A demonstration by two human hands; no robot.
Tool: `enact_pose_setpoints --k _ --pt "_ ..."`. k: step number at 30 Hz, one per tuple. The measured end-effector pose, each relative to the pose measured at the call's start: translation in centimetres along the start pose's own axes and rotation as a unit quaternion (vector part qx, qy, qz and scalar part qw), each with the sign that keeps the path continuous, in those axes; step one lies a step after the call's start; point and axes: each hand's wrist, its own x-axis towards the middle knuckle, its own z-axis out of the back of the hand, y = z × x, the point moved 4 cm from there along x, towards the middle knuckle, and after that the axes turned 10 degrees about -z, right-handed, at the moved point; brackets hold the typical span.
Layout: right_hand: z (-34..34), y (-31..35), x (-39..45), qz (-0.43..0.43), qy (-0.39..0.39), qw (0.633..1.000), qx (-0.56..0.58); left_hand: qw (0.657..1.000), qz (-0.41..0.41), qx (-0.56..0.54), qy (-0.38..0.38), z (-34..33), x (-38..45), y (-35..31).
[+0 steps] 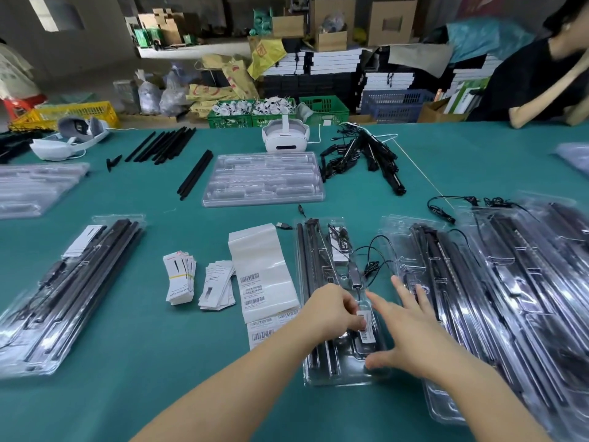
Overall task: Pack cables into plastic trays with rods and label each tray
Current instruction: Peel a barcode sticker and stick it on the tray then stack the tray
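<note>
Barcode label (365,325) is pinched between the curled fingers of the left hand (331,309) and held against the near end of a clear plastic tray (338,374) on a green-covered table (159,362). The right hand (411,330) is spread flat over the same tray, fingers straight and apart, nothing gripped. Black rods (306,269) are seen lying lengthwise in the tray's left channels, and a black cable (376,260) is looped from its upper half over the right edge. A sheet of barcode labels (264,275) lies just left of the tray, with two stacks of printed cards (178,279) beyond it. Filled trays (510,298) are overlapped to the right, another filled tray (70,291) lies at far left, and an empty tray (263,180) sits farther back near a white headset (285,138).
</note>
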Motion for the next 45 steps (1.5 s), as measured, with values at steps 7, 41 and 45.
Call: enact_pose_setpoints --k 7,41,45 --pt "-0.2 -0.2 0.0 0.031 -0.006 0.999 -0.025 0.990 -0.033 0.138 -0.025 -0.5 0.1 -0.8" --pt "-0.5 -0.4 0.1 0.027 0.005 0.999 -0.026 0.986 -0.061 0.153 -0.038 0.2 2.2 1.4" --pt "0.3 -0.2 -0.1 -0.025 0.037 0.999 -0.004 0.988 -0.098 0.121 0.013 0.4 1.6 2.2"
